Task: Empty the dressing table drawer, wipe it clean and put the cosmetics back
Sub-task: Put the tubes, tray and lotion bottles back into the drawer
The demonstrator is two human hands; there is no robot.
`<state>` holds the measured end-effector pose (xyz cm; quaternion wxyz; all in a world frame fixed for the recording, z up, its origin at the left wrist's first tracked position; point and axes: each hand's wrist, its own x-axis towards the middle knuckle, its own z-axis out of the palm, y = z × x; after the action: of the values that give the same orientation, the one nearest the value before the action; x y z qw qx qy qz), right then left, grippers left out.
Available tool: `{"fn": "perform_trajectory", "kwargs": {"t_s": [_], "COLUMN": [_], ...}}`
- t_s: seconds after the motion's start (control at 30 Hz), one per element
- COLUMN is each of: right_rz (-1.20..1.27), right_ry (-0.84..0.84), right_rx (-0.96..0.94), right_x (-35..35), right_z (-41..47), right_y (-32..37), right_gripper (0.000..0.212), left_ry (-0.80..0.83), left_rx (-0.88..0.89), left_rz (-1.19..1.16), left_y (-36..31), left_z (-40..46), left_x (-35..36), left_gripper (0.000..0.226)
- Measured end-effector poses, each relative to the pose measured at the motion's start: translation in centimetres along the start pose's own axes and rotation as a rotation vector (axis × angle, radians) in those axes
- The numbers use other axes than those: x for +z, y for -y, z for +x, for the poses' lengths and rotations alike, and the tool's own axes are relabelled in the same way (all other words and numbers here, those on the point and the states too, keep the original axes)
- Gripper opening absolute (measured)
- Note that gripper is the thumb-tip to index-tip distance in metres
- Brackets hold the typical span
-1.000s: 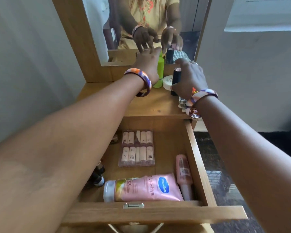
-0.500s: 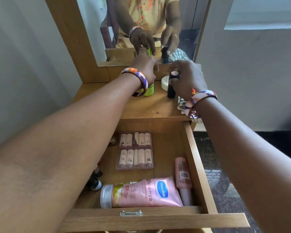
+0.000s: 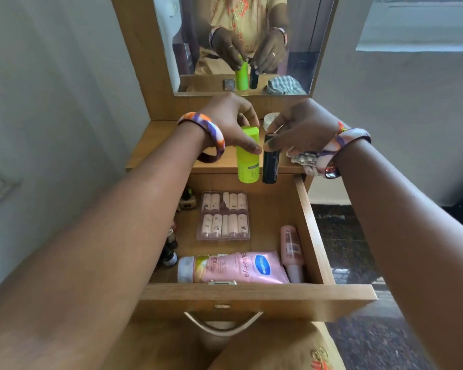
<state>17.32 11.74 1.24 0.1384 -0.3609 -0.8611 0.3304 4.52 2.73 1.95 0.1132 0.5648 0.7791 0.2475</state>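
The left hand (image 3: pixel 229 124) pinches a lime-green bottle (image 3: pixel 247 154) by its top, and the right hand (image 3: pixel 300 129) pinches a black tube (image 3: pixel 271 164) beside it. Both hang upright over the back edge of the open drawer (image 3: pixel 254 300), where a pink Vaseline tube (image 3: pixel 238 268) lies.

Head view looks down, close over drawer (image 3: pixel 254 300).

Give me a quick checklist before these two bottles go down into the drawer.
1. Left hand grips green bottle: ok.
2. Right hand grips black bottle: ok.
3. Drawer pulled open: ok.
4. Bare floor at the back, beside the sample pack: ok.
5. Both bottles upright: ok.
6. Drawer wiped clean: cannot tell.
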Motion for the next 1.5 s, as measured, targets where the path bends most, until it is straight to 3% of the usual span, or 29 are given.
{"fn": "perform_trajectory", "kwargs": {"t_s": [0.13,0.27,0.4,0.6,1.0,1.3,1.5], "right_rz": [-0.079,-0.228,-0.298,-0.209,-0.268,-0.440,-0.600], "right_ry": [0.082,0.107,0.011,-0.191,-0.229,-0.209,-0.262], "right_rx": [0.025,0.048,0.085,0.145,0.116,0.087,0.094], "right_x": [0.3,1.9,4.4,7.4,8.4,9.0,9.1], "right_z": [-1.9,-3.2,-3.3,-3.5,-2.8,-2.6,-2.7], "right_y": [-0.8,-2.4,-4.9,-7.7,-8.2,-7.7,-8.0], "right_gripper": [0.016,0.018,0.016,0.017,0.024,0.032,0.035], "left_ry": [0.049,-0.022,-0.089,-0.248,-0.512,-0.522,-0.460], "left_rx": [-0.019,-0.132,-0.211,-0.335,-0.405,-0.391,-0.361], "left_rz": [-0.077,-0.136,-0.090,-0.189,-0.330,-0.406,-0.410], "left_y": [-0.1,0.6,0.9,1.3,1.3,1.7,2.0], "left_z": [-2.2,-3.6,-4.5,-3.7,-2.0,-1.7,-1.4], "left_x": [1.7,5.2,9.0,12.2,15.9,16.6,17.1], "left_gripper": [0.040,0.042,0.037,0.029,0.012,0.011,0.025]}}
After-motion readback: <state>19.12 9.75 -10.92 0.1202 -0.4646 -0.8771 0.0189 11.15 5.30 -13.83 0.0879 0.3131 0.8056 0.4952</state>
